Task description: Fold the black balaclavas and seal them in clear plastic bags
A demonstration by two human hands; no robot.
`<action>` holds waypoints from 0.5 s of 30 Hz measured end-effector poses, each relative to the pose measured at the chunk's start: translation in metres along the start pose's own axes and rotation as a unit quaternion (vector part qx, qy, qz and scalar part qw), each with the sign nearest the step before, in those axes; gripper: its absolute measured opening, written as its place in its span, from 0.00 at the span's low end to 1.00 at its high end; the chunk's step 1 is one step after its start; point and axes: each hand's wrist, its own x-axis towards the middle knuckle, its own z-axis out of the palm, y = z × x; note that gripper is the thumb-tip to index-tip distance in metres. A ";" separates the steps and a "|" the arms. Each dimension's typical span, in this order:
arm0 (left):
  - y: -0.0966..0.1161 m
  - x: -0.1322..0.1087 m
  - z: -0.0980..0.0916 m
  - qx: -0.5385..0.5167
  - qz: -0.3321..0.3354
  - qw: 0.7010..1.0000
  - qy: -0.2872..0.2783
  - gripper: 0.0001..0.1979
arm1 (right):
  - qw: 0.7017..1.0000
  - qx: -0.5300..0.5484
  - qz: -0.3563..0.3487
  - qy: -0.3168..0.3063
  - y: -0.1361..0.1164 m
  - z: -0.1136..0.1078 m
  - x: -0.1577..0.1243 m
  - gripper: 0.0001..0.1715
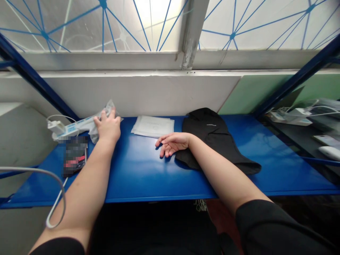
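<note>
My left hand [109,126] reaches to the back left of the blue shelf. Its fingers are spread over a crumpled clear plastic bag [93,135], touching it; whether they pinch any of it I cannot tell. The bag lies against a white power strip [71,128]. My right hand [174,142] rests near the middle with loosely curled fingers apart and nothing in them. Its wrist lies by a black fabric piece [212,136] with a small pale logo, spread flat and partly hidden under my forearm. Behind the right hand is a short stack of flat whitish packets [153,126].
A pixelated dark device [75,156] lies at the left, beside a looping grey-white cable [62,198]. A white plug adapter [56,126] sits in the strip. Blue frame bars [297,79] slope on both sides. At right, another surface holds a white mouse [329,152].
</note>
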 end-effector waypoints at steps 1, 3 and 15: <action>-0.002 0.003 0.008 0.002 0.022 1.000 -0.013 0.20 | 1.000 0.001 -0.001 0.000 0.000 0.000 0.000 0.21; -0.001 0.007 0.022 -0.006 0.058 0.998 -0.029 0.20 | 1.000 0.002 -0.001 0.000 0.001 -0.001 0.000 0.22; -0.001 0.001 0.011 -0.014 -0.139 0.989 0.055 0.39 | 1.000 -0.005 -0.004 0.010 0.001 0.000 0.000 0.22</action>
